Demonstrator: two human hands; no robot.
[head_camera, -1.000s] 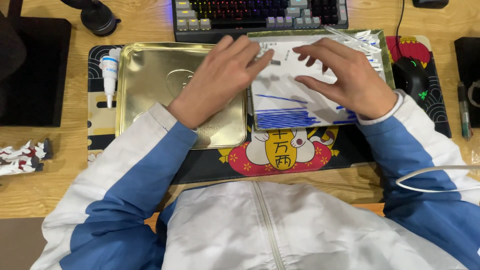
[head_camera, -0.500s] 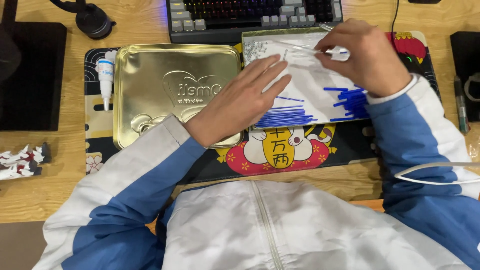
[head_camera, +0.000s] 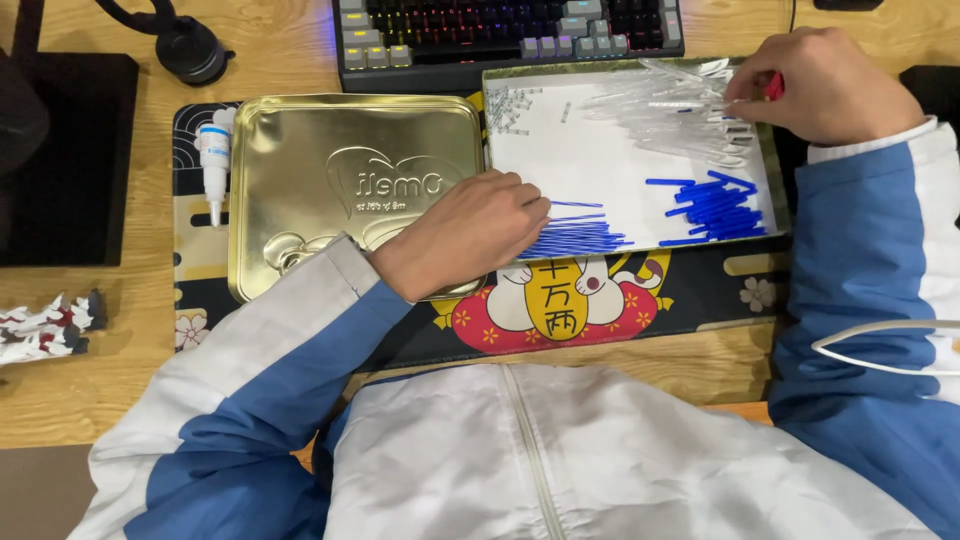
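Observation:
A gold tin tray (head_camera: 778, 150) lined with white paper holds a heap of clear plastic tubes (head_camera: 670, 110), a pile of short blue tubes (head_camera: 715, 205), a row of thin blue rods (head_camera: 575, 238) and small clear bits (head_camera: 508, 105). My left hand (head_camera: 470, 230) rests at the tray's lower left corner. Its fingers are curled against the thin blue rods and the fingertips are hidden. My right hand (head_camera: 825, 85) is at the tray's upper right corner, fingers pinched on a clear tube at the heap's edge.
A gold embossed tin lid (head_camera: 330, 180) lies left of the tray on a patterned desk mat (head_camera: 560, 310). A small white glue bottle (head_camera: 213, 160), a lit keyboard (head_camera: 500, 30), a black stand (head_camera: 190, 45), a white cable (head_camera: 880, 345) and a small figure (head_camera: 45, 325) surround them.
Both hands have left the middle of the tray. My left hand drew back to the lower left corner, my right hand moved to the upper right, and the white lining shows between them.

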